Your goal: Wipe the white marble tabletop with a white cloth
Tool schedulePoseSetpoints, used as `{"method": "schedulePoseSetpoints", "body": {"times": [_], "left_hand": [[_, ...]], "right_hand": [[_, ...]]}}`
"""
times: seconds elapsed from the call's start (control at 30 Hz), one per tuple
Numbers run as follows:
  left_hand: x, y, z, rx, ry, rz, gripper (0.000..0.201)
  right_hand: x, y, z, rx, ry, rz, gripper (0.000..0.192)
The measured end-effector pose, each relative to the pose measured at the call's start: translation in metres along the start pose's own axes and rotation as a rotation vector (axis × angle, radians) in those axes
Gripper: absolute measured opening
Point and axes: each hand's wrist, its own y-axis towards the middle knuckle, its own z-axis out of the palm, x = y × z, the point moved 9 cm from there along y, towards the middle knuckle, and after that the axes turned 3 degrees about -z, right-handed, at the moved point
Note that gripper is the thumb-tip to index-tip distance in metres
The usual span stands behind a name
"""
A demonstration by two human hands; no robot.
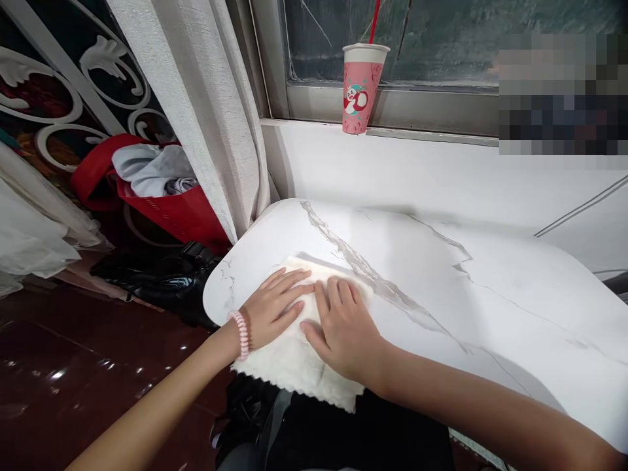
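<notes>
A cream cloth (pixel 299 360) with a scalloped edge lies spread on the white marble-patterned table (pixel 417 268), and its near end hangs over the table's front edge. My left hand (pixel 275 307) rests flat on the cloth's left side, fingers stretched out, a pink coil band (pixel 240 335) round the wrist. Beside it, my right hand (pixel 343 327) presses on the cloth with its fingers slightly bent and the thumb apart. The fingertips of both hands nearly meet at the cloth's middle.
A pink paper cup (pixel 362 88) with a red straw stands on the window ledge behind the table. To the left hang a pale curtain (pixel 196 98) and a red bag (pixel 181 212) holding grey cloth. A black bag (pixel 167 278) lies below it.
</notes>
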Motion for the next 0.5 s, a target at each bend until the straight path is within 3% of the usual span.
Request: {"method": "schedulePoseSetpoints", "body": {"times": [0.23, 0.33, 0.5], "left_hand": [[0.022, 0.004, 0.005, 0.052, 0.101, -0.223, 0.052], [0.042, 0.02, 0.006, 0.045, 0.104, -0.287, 0.056], [0.081, 0.061, 0.001, 0.026, 0.055, -0.283, 0.054]], "right_hand": [[-0.007, 0.025, 0.025, 0.047, 0.15, 0.014, 0.07], [-0.016, 0.049, 0.028, 0.01, 0.151, 0.027, 0.068], [-0.039, 0.095, 0.032, -0.069, 0.108, 0.062, 0.062]]}}
